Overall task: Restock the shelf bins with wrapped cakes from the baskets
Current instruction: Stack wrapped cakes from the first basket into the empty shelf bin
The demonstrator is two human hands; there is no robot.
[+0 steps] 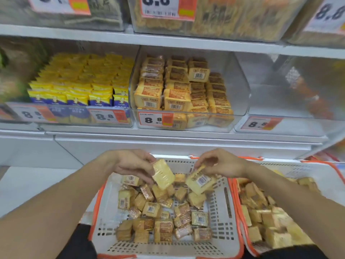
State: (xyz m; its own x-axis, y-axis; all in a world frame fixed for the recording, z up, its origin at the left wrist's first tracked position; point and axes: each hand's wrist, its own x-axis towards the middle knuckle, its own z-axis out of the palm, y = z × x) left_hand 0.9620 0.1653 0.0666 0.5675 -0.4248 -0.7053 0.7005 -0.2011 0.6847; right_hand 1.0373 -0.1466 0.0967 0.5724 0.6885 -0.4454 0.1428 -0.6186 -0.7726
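Observation:
My left hand [133, 164] pinches a wrapped yellow cake [163, 174] above the white basket [106, 217] with orange trim. My right hand [220, 165] pinches another wrapped cake [200, 182], barcode side up, over the same basket. Several loose wrapped cakes [160, 212] lie in the basket's bottom. Straight ahead on the middle shelf, a clear bin [237, 90] holds stacked cakes of the same kind [177, 86], with room on its right side.
A second white basket [317, 174] full of cakes stands to the right. A bin of yellow and blue packets [80, 85] sits left of the cake bin, a nearly bare clear bin [280, 101] to its right. Price tags read 8.8. More bins fill the shelf above.

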